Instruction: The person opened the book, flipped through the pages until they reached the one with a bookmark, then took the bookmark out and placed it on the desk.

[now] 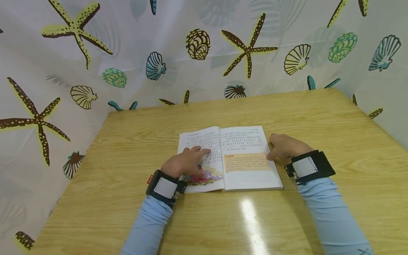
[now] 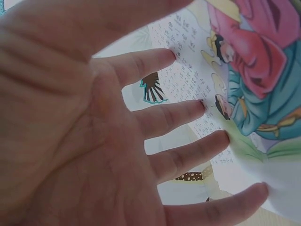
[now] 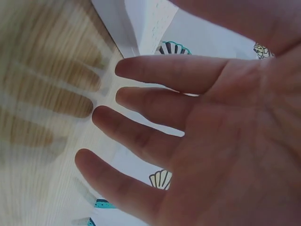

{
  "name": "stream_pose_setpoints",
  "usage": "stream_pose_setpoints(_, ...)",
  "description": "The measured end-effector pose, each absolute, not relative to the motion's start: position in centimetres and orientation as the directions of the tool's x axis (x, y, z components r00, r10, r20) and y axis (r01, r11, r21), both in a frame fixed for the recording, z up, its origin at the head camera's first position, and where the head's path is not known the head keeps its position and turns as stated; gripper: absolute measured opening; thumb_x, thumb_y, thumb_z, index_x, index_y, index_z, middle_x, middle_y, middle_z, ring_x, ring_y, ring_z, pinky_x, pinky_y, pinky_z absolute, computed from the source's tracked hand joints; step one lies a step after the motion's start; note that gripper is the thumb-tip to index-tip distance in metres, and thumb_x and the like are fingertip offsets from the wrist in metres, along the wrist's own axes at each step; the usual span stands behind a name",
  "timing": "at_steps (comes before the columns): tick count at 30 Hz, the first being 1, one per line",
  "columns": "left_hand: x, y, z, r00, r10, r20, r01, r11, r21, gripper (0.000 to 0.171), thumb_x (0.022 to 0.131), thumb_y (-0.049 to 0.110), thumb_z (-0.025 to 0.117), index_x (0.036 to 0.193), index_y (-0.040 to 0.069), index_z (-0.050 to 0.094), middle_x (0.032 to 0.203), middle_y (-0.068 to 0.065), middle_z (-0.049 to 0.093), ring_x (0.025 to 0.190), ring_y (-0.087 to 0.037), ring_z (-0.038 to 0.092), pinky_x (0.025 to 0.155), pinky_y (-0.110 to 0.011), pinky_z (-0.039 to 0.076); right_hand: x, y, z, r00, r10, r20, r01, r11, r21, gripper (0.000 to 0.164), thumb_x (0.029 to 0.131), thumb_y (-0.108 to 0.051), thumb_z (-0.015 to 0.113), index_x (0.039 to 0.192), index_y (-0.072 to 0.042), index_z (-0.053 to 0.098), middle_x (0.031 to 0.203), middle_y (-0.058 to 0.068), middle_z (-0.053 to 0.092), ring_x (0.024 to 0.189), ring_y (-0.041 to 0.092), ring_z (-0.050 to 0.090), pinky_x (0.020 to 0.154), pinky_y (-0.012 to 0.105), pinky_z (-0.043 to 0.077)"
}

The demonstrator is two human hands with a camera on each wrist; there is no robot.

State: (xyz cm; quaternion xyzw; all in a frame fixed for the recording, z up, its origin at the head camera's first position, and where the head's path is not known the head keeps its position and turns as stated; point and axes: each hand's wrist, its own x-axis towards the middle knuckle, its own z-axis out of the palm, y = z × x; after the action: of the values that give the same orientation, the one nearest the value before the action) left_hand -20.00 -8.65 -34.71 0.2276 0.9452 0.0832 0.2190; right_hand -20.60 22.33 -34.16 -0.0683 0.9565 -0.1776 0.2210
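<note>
An open book [image 1: 248, 180] lies on the wooden table, printed text on both pages. A tan text box [image 1: 247, 162] crosses its right page; a coloured drawing [image 2: 263, 70] of robed figures fills the lower left page. My left hand [image 1: 186, 161] rests on the left page with fingers spread, its fingertips on the paper in the left wrist view and part of the drawing hidden under it. At the book's right edge is my right hand [image 1: 285, 147], thumb at the page margin. In the right wrist view its fingers [image 3: 136, 134] are apart and extended over the tabletop.
Around the book spreads the light wooden table [image 1: 134, 141], with a glare patch near its front. A white curtain [image 1: 134, 46] printed with starfish and shells hangs behind and along the sides. Both wrists carry black straps [image 1: 310, 166] with white plates.
</note>
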Motion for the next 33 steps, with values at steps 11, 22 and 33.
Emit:
stream_pose_setpoints(11,-19.9,-8.6,-34.7,-0.800,0.467,-0.376,0.395,0.883,0.255,0.078,0.089,0.027,0.080,0.157,0.022,0.041,0.162,-0.014,0.031,0.142,-0.044,0.035,0.103,-0.061,0.042,-20.3,22.1,-33.7,-0.919,-0.260,-0.297,-0.150,0.925,-0.348,0.031,0.090,-0.016,0.075,0.103,0.009,0.063,0.084,0.011,0.057,0.074,0.025,0.053,0.064,0.033,0.042)
stream_pose_setpoints(22,-20.0,-8.7,-34.8,-0.795,0.478,-0.374,0.404,0.877,0.260,0.079,0.089,0.027,0.080,0.157,0.020,0.040,0.162,-0.016,0.031,0.141,-0.045,0.035,0.103,-0.062,0.042,-20.2,21.8,-33.7,-0.941,-0.332,0.065,-0.322,0.819,-0.475,0.017,0.094,0.000,0.067,0.078,0.001,0.062,0.068,0.005,0.051,0.061,0.018,0.047,0.055,0.030,0.036)
stream_pose_setpoints(33,-20.0,-8.7,-34.8,-0.795,0.480,-0.370,0.406,0.875,0.265,0.078,0.090,0.027,0.080,0.157,0.020,0.041,0.162,-0.016,0.031,0.141,-0.045,0.035,0.103,-0.061,0.042,-19.8,20.8,-32.8,-0.911,-0.412,0.033,-0.325,0.663,-0.674,0.034,0.109,-0.022,0.048,0.112,0.006,0.068,0.092,0.011,0.065,0.082,0.024,0.060,0.072,0.038,0.049)
